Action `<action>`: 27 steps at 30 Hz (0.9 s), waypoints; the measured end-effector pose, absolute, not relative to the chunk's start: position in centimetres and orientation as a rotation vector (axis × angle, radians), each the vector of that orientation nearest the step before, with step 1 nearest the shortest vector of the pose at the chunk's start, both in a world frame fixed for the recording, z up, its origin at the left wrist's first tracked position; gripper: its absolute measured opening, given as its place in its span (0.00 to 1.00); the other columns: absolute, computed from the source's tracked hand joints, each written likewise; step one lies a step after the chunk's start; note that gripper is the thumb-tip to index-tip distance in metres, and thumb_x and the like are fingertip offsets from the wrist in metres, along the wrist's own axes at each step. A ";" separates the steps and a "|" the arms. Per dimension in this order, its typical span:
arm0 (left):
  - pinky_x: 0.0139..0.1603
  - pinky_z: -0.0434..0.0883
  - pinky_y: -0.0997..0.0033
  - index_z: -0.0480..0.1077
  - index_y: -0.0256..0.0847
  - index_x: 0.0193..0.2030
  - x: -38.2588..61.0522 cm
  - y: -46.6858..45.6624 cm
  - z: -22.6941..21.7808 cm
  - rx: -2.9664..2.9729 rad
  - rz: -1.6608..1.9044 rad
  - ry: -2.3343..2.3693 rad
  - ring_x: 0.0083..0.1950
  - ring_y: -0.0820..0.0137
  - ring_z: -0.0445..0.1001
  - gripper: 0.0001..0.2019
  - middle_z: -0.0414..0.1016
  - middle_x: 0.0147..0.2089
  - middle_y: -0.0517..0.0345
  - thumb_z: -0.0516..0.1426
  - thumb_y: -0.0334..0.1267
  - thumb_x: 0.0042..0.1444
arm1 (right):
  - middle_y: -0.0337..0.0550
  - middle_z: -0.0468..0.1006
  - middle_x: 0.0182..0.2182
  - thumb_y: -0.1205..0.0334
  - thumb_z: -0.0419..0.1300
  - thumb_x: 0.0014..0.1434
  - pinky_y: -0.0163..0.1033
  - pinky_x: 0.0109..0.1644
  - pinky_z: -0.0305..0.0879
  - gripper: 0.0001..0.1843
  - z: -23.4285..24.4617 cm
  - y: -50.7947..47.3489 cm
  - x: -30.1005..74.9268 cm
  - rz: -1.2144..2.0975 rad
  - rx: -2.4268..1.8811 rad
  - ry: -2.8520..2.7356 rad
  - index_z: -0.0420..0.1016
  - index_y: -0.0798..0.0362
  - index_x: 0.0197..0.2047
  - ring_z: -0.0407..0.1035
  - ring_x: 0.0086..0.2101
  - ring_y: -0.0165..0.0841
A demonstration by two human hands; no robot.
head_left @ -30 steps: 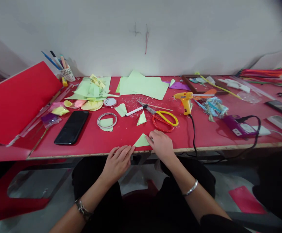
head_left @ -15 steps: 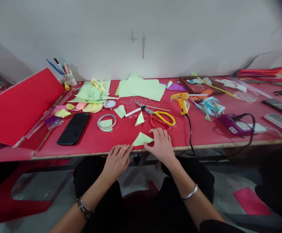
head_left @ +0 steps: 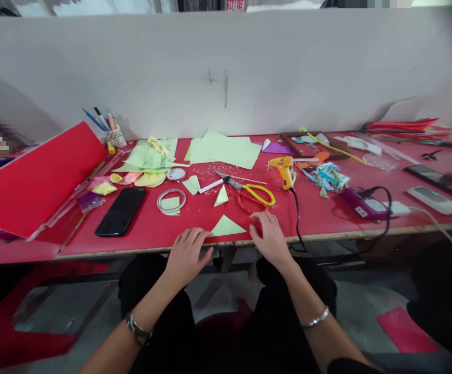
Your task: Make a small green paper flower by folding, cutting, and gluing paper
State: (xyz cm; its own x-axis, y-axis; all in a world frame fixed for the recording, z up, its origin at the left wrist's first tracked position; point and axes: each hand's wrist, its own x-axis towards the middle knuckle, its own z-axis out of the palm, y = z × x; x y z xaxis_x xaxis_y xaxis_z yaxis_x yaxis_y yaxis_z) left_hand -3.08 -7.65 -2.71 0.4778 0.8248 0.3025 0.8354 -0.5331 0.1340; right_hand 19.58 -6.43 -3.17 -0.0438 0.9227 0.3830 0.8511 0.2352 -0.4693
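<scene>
A pale green paper triangle (head_left: 226, 227) lies flat near the front edge of the red table (head_left: 327, 221), between my hands and touched by neither. My left hand (head_left: 187, 256) rests at the table edge just left of it, fingers spread and holding nothing. Just right of the triangle, my right hand (head_left: 269, 236) lies flat on the table with fingers stretched out and nothing in it. Beyond the triangle lie a smaller green triangle (head_left: 221, 196) and yellow and red scissors (head_left: 255, 195).
A yellow glue gun (head_left: 283, 170) with a black cord sits right of the scissors. A black phone (head_left: 120, 210), a tape ring (head_left: 170, 200), green sheets (head_left: 226, 149), a pen cup (head_left: 114, 136) and a red board (head_left: 35, 179) lie to the left. A purple device (head_left: 360, 204) sits right.
My right hand has let go of the green triangle and slid right. My left hand has drawn back to the table edge. The view has tilted upward.
</scene>
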 end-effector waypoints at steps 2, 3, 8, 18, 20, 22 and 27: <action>0.48 0.65 0.61 0.61 0.36 0.53 -2.4 -6.8 -2.5 -2.640 -0.578 -1.584 0.50 0.61 0.65 0.19 0.67 0.48 0.48 0.49 0.43 0.57 | 0.50 0.69 0.41 0.60 0.53 0.55 0.45 0.45 0.60 0.14 -3.0 -6.7 18.7 0.156 -1.595 -1.980 0.66 0.55 0.45 0.62 0.43 0.41; 0.48 0.65 0.61 0.59 0.35 0.54 -2.0 -6.4 -2.5 -2.633 -0.582 -1.625 0.50 0.61 0.64 0.21 0.66 0.49 0.48 0.50 0.44 0.57 | 0.50 0.69 0.42 0.57 0.55 0.54 0.46 0.45 0.60 0.16 -2.9 -6.8 18.2 0.158 -1.608 -2.016 0.67 0.54 0.45 0.61 0.44 0.42; 0.47 0.66 0.63 0.65 0.37 0.48 -0.3 -5.0 -2.1 -2.737 -0.621 -1.626 0.47 0.63 0.65 0.18 0.65 0.46 0.50 0.55 0.43 0.53 | 0.49 0.68 0.42 0.59 0.58 0.53 0.44 0.45 0.60 0.14 -2.4 -7.0 16.9 0.230 -1.617 -2.061 0.70 0.53 0.43 0.62 0.44 0.41; 0.38 0.67 0.70 0.70 0.40 0.37 -0.2 -3.8 -0.9 -2.731 -0.993 -1.698 0.39 0.69 0.68 0.07 0.65 0.42 0.55 0.52 0.30 0.53 | 0.45 0.70 0.34 0.67 0.52 0.56 0.40 0.42 0.64 0.08 -1.5 -5.8 16.1 0.450 -1.404 -2.002 0.71 0.54 0.37 0.66 0.36 0.35; 0.40 0.66 0.71 0.70 0.39 0.35 -0.9 -2.8 -0.1 -2.764 -1.174 -1.683 0.39 0.70 0.68 0.07 0.65 0.41 0.55 0.52 0.28 0.51 | 0.45 0.69 0.36 0.66 0.51 0.58 0.39 0.45 0.63 0.10 -0.6 -5.0 16.3 0.535 -1.259 -1.991 0.70 0.53 0.41 0.66 0.39 0.34; 0.43 0.65 0.71 0.69 0.39 0.32 -1.6 -1.8 0.8 -2.912 -1.315 -1.487 0.42 0.70 0.67 0.06 0.65 0.38 0.56 0.52 0.26 0.49 | 0.46 0.68 0.40 0.69 0.47 0.58 0.39 0.48 0.62 0.14 0.2 -4.1 16.7 0.605 -1.129 -2.017 0.68 0.52 0.45 0.65 0.42 0.33; 0.45 0.64 0.71 0.66 0.37 0.25 -2.9 0.1 2.5 -3.160 -1.517 -1.203 0.41 0.71 0.67 0.09 0.66 0.37 0.56 0.48 0.23 0.46 | 0.47 0.68 0.42 0.78 0.42 0.53 0.39 0.46 0.63 0.24 1.3 -1.8 17.3 0.589 -1.013 -2.093 0.67 0.52 0.47 0.65 0.42 0.32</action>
